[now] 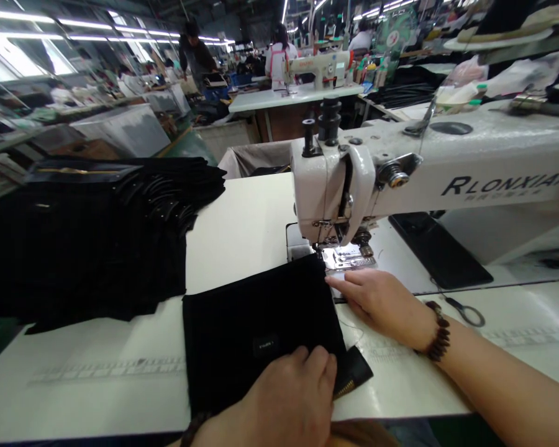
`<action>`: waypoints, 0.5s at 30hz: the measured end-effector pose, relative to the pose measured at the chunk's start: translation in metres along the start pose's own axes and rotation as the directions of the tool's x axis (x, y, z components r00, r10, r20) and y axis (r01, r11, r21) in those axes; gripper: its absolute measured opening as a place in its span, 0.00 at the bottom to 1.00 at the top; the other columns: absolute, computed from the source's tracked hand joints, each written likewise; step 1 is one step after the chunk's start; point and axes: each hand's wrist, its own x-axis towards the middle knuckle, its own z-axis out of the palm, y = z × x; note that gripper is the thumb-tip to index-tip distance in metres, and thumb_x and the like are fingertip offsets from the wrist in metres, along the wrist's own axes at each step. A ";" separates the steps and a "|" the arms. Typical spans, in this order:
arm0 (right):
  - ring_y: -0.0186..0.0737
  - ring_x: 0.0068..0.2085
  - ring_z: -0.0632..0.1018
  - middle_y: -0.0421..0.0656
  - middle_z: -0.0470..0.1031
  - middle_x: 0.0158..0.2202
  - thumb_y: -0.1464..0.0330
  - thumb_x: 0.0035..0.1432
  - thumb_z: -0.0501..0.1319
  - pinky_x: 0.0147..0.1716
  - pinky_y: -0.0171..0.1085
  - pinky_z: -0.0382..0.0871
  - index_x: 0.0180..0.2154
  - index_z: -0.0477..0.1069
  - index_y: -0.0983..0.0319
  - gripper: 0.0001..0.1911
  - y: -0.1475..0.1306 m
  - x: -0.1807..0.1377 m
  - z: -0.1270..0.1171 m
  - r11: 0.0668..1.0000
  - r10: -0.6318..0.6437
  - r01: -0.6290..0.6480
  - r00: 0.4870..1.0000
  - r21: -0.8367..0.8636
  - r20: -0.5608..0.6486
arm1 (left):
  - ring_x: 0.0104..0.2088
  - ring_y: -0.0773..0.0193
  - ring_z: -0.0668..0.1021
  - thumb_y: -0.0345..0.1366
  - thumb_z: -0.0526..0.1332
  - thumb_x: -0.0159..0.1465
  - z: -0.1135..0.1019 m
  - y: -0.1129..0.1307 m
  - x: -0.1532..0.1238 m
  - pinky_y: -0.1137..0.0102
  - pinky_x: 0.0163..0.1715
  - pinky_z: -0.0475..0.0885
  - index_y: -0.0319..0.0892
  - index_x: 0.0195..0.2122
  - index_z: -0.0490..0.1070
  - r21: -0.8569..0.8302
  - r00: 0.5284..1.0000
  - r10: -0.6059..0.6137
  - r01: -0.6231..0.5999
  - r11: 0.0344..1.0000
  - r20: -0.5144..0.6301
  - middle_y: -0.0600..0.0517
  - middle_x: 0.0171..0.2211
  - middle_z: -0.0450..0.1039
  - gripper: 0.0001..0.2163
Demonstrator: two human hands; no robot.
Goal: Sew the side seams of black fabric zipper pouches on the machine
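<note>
A black fabric panel (233,323) with a small dark label (265,345) lies on the white table, its upper right corner at the needle area of a sewing machine (335,186). At the panel's lower right, a strip with a gold zipper (345,388) sticks out. My left hand (293,391) is closed on the panel's lower right part, fingers curled together; the fingertips are partly hidden. Beside the presser foot, my right hand (384,304) has its index finger stretched out to the panel's right edge. Its thumb cannot be seen.
A tall stack of black fabric pieces (88,242) with zippers occupies the left of the table. Small thread snips (466,311) lie right of my right hand. Printed rulers (112,370) run along the table front. Beyond stand another sewing machine (319,67) and several people.
</note>
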 end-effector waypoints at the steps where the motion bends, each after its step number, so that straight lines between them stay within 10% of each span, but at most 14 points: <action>1: 0.38 0.30 0.72 0.43 0.71 0.30 0.77 0.54 0.53 0.29 0.35 0.65 0.49 0.65 0.63 0.20 -0.004 -0.008 -0.007 0.999 -0.001 0.001 1.000 0.033 0.020 | 0.31 0.60 0.72 0.32 0.59 0.56 -0.003 0.000 -0.002 0.70 0.24 0.69 0.32 0.43 0.69 -0.004 1.000 -0.021 0.021 1.000 -0.021 0.46 0.34 0.72 0.14; 6: 0.46 0.51 0.67 0.49 0.64 0.52 0.72 0.55 0.51 0.45 0.44 0.66 0.51 0.62 0.61 0.20 -0.036 -0.048 -0.022 0.988 -0.119 0.135 0.975 0.078 -0.187 | 0.31 0.61 0.73 0.30 0.55 0.56 -0.014 -0.005 -0.012 0.69 0.30 0.72 0.34 0.43 0.68 -0.140 0.971 -0.144 0.118 0.983 -0.191 0.47 0.33 0.72 0.13; 15: 0.44 0.42 0.74 0.51 0.75 0.36 0.78 0.60 0.41 0.44 0.45 0.67 0.39 0.70 0.71 0.19 -0.053 -0.045 -0.001 0.954 -0.289 0.286 0.784 -0.094 -0.549 | 0.33 0.56 0.74 0.31 0.46 0.61 -0.008 0.003 -0.005 0.64 0.30 0.73 0.34 0.44 0.68 -0.020 0.869 -0.217 0.233 0.972 -0.445 0.42 0.36 0.73 0.16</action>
